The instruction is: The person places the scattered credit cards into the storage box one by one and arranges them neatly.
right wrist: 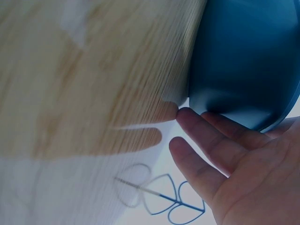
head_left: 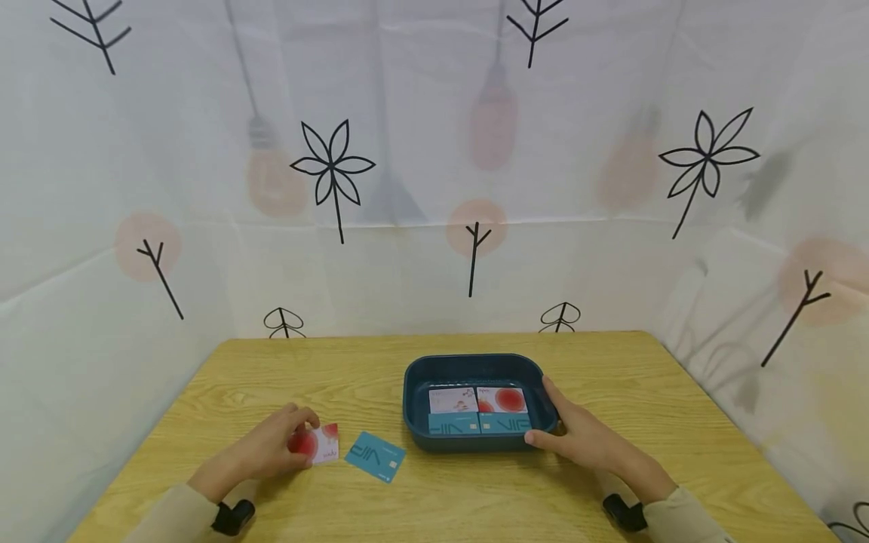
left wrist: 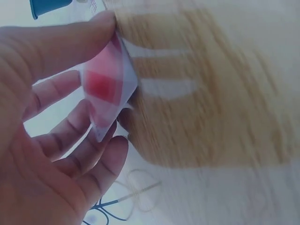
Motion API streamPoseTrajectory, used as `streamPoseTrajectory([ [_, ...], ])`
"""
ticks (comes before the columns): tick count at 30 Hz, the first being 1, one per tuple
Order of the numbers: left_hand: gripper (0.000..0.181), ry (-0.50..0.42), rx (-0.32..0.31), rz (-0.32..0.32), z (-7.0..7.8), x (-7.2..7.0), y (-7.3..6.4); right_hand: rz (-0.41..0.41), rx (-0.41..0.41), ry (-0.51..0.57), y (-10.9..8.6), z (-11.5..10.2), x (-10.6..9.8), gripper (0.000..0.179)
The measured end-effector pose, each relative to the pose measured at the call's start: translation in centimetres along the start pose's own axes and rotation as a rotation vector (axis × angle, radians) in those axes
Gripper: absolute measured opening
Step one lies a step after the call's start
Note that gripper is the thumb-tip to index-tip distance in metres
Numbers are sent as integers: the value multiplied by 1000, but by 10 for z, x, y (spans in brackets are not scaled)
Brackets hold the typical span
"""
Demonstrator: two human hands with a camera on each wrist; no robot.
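Left hand [head_left: 268,441]: pinches the red-and-white card [head_left: 324,443] between thumb and fingers, perhaps by its edges for easy lifting.
Red-and-white card: at the tray's 8 o'clock.
Loose teal card [head_left: 376,456]: lies near the held one's 4 o'clock.
Blue tray [head_left: 468,445]: patterned pair [head_left: 453,400] toward 12, teal pair [head_left: 453,424] toward 6, apparently grouped by look.
Right hand [head_left: 584,437]: spread at the tray's 4 o'clock, touching it, probably for steadiness.

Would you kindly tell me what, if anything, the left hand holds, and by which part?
The left hand pinches the red-and-white card by opposite edges near its left end.
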State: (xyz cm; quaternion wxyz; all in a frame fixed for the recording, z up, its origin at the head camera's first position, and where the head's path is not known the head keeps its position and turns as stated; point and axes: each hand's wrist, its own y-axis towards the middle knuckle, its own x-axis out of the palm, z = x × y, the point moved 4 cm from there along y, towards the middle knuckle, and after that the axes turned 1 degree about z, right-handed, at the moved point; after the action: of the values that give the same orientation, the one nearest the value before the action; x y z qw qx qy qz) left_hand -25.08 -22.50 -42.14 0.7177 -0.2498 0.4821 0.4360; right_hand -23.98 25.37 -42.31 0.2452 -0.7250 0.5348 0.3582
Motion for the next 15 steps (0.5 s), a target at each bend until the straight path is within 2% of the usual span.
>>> streamPoseTrajectory([
  [4, 40, 2, -14, 18, 1, 0, 1, 0, -4, 2, 0, 1, 1, 101],
  [15, 41, 43, 23, 47, 1, 1, 0, 2, -5, -8, 2, 3, 2, 101],
])
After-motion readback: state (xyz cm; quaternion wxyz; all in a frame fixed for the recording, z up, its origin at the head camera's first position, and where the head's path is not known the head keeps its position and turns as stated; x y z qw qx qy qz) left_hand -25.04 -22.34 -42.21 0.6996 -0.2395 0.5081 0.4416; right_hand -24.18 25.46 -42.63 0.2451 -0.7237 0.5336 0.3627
